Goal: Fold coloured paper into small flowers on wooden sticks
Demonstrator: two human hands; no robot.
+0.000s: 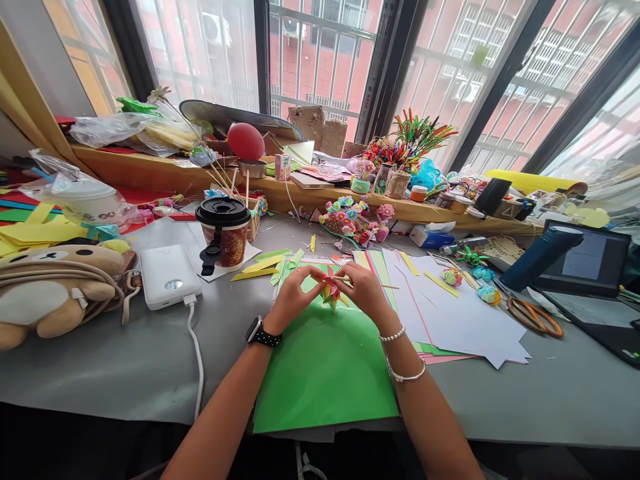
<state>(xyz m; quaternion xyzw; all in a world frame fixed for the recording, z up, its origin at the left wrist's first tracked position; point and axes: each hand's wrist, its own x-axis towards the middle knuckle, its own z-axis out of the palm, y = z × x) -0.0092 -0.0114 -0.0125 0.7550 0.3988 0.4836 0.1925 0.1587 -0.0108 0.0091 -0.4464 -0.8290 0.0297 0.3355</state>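
Note:
Over a green sheet [325, 373], my left hand [293, 300] pinches the edge of a small pink, yellow and green paper flower [330, 291] between thumb and fingers. My right hand [369, 290] is closed at the flower's other side. A thin pale wooden stick [390, 287] pokes out to the right from between its fingers; the near end of the stick is hidden by them. The flower's lower petals hang down over the green sheet. Its upper part is partly covered by my fingertips.
A lidded cup [225, 233] and a white power bank [170, 277] stand left, with a plush bear [55, 293] beyond. White paper sheets [435, 313], orange-handled scissors [535, 317], finished paper flowers [489, 294] and a laptop [590, 260] lie right. Craft supplies crowd the sill [195, 179].

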